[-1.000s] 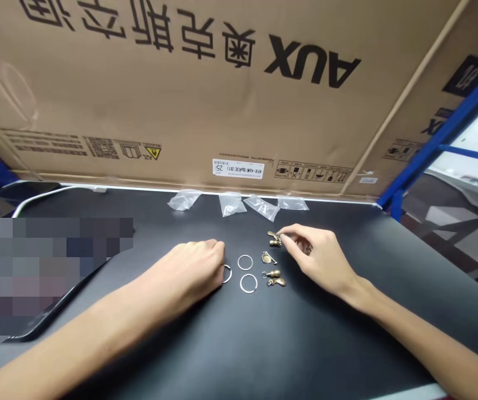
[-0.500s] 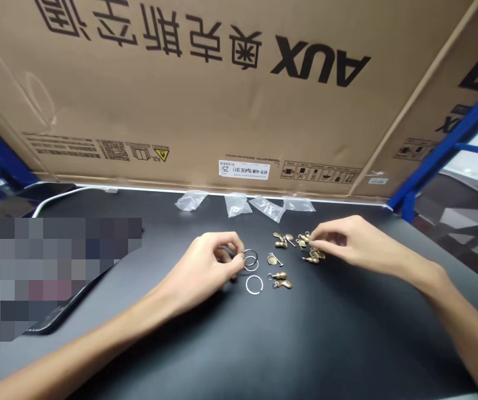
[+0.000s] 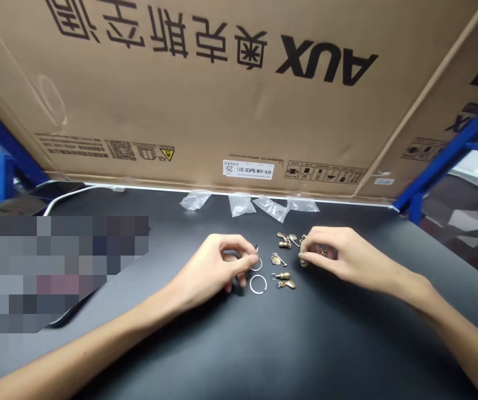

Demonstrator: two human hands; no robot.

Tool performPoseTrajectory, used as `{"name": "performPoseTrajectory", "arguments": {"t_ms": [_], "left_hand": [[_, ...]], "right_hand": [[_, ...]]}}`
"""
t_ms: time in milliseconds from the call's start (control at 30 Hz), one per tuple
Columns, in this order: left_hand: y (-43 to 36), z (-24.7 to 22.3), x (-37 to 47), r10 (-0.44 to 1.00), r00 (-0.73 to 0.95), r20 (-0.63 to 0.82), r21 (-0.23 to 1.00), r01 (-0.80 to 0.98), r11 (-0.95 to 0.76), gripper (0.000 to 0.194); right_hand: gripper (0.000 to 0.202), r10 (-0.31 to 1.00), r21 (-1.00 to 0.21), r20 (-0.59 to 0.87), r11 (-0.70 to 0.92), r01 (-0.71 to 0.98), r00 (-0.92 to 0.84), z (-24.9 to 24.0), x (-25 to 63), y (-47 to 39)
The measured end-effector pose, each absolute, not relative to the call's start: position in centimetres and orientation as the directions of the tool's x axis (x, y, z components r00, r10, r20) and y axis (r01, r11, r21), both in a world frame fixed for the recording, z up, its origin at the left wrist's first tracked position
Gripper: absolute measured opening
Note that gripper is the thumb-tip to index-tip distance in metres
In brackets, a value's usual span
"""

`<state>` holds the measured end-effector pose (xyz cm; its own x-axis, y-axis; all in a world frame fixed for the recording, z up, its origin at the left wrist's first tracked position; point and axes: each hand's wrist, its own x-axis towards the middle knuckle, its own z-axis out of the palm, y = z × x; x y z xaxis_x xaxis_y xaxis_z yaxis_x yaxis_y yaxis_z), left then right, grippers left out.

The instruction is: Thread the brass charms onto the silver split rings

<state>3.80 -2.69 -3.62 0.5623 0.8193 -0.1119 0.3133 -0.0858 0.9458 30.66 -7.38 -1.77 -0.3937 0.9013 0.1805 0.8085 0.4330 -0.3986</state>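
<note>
A: Biggest thing in view?
B: Cardboard box [image 3: 180, 100], AUX print upside down, standing along the far edge of the black tabletop [image 3: 230, 350]. Blue frame [image 3: 2, 175] posts at both sides.
A: Anything else large?
B: Pixelated patch [image 3: 72, 266] on the left of the table. Can't tell what it hides.
A: Hands?
B: Both at mid-table, palms turned inward. Left hand [image 3: 216, 264]: thumb and forefinger pinching a ring [image 3: 257, 249], seen nearly edge-on. Right hand [image 3: 343, 255]: fingers bent, thumb and forefinger tips at some brass charms [image 3: 303, 261]. Can't tell whether it grips them or only touches; the fingers cover most of that group.
A: Bags?
B: Four clear plastic bags [image 3: 241, 204] in a row near the box, beyond the hands.
A: Loose rings?
B: Two flat on the table. Half-hidden ring [image 3: 260, 265] just by the left fingertips, nearer ring [image 3: 250, 284] below it, whole.
A: Other charms?
B: Between the hands. Small cluster [image 3: 284, 244] farthest out, then an oval charm [image 3: 276, 259], then a gourd-shaped charm [image 3: 284, 275], with a flat rounded charm [image 3: 290, 284] nearest the person.
</note>
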Motion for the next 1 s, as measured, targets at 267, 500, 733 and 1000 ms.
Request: {"name": "performPoseTrajectory", "arguments": {"t_ms": [267,500,733,1000], "left_hand": [[-3.9,-3.5,4.1,0.740,0.663,-0.115,0.960,0.265,-0.089,0.025],[-4.3,-3.4,4.4,0.685,0.713,-0.151,0.970,0.241,-0.036,0.032],[-4.4,-3.4,4.5,0.686,0.715,-0.134,0.984,0.181,0.003,0.033],[-4.6,-3.3,4.5,0.704,0.703,-0.100,0.990,0.144,-0.003,0.030]], "right_hand": [[0.015,0.902,-0.676,0.306,0.431,0.598,-0.304,-2.9,26.7,-9.0],[0.015,0.917,-0.713,0.263,0.394,0.581,-0.299,-3.3,26.3,-9.1],[0.017,0.922,-0.714,0.251,0.383,0.587,-0.296,-3.2,26.1,-9.2],[0.017,0.932,-0.764,0.228,0.350,0.543,-0.280,-3.3,25.9,-9.4]]}}
